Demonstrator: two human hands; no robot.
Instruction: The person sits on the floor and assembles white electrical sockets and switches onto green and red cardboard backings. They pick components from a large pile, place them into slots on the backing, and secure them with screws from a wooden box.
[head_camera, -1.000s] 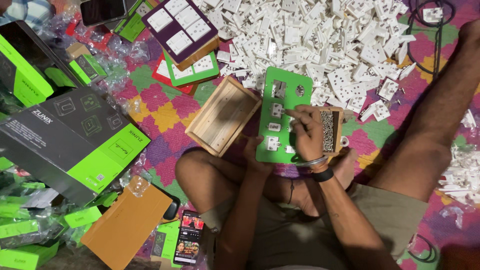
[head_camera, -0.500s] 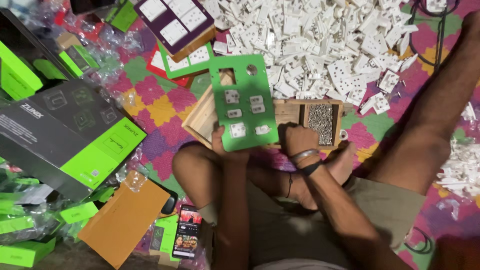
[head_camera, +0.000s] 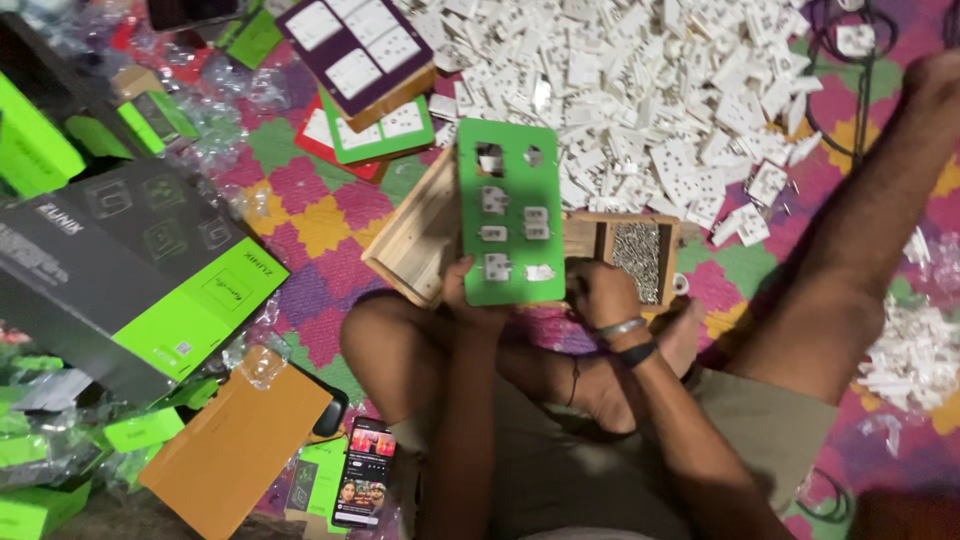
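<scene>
Head view, looking down: I see my left hand clamped on the lower left edge of a green switch plate, thumb on its face, holding it upright over a shallow wooden tray. White switch modules fill several of its cut-outs; the upper openings stand unfilled. My right hand rests at the plate's lower right corner, fingers curled shut; whether they pinch a screw or only steady the edge I cannot tell. Just beside that hand sits a small wooden box of screws. A heap of white switch parts spreads across the patterned mat beyond, and a phone lies by my left knee. I judge the step to be fitting modules into the plate, partway done. Filling the open slots would call for a steady left grip and a freed right hand.
</scene>
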